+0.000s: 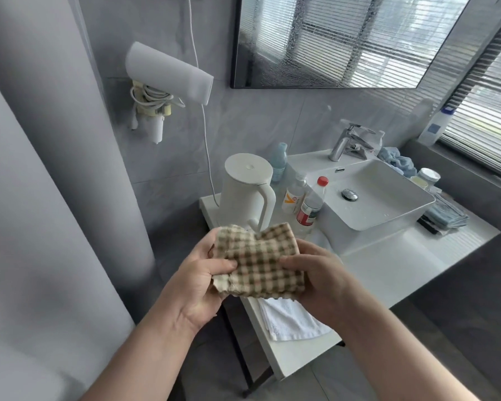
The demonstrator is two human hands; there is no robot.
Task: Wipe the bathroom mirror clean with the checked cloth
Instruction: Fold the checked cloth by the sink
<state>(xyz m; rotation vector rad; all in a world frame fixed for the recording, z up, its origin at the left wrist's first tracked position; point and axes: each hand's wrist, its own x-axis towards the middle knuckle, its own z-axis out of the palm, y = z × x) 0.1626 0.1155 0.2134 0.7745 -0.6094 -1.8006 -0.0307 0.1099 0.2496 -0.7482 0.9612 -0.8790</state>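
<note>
The checked cloth (261,263), beige and brown, is folded and held up in front of me over the near end of the counter. My left hand (206,280) grips its left edge with the thumb on top. My right hand (315,277) holds its right side, thumb pressed on the front. The bathroom mirror (344,39), black-framed, hangs on the grey wall above the basin, well beyond both hands. Streaks and droplets mark its glass, and it reflects window blinds.
A white kettle (248,189) stands just behind the cloth, with bottles (311,205) beside it. The white basin (388,198) and tap (347,140) are to the right. A white towel (289,321) lies on the counter (394,264). A hair dryer (168,72) hangs on the left wall.
</note>
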